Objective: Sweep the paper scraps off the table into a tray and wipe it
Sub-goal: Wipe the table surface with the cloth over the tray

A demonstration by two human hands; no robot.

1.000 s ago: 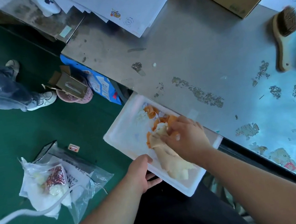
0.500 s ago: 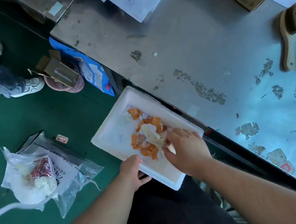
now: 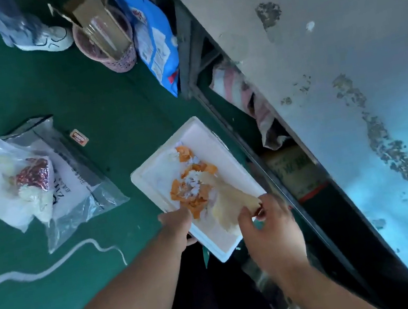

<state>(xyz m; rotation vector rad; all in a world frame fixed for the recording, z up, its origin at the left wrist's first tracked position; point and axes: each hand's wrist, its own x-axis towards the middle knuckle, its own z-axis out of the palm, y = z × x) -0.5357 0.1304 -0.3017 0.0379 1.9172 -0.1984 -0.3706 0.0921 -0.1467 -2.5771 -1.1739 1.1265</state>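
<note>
— Beside the table (image 3: 337, 26), off its edge, what's the step?
— Sweeping looks done: the tray (image 3: 195, 139) sits clear of it, scraps (image 3: 191, 196) piled inside.
— Hands?
— The left hand (image 3: 176, 225) grips the tray's near rim; the right hand (image 3: 267, 221) pinches a pale cloth (image 3: 228, 204) lying in the tray.
— Next?
— Probably lifting the cloth out for wiping without spilling scraps.

Workshop: worn metal table (image 3: 342, 57), green floor (image 3: 29, 107).

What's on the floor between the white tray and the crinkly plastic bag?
In the head view, only bare green floor lies between the white tray and the plastic bag; the small orange tag sits farther up.
</note>
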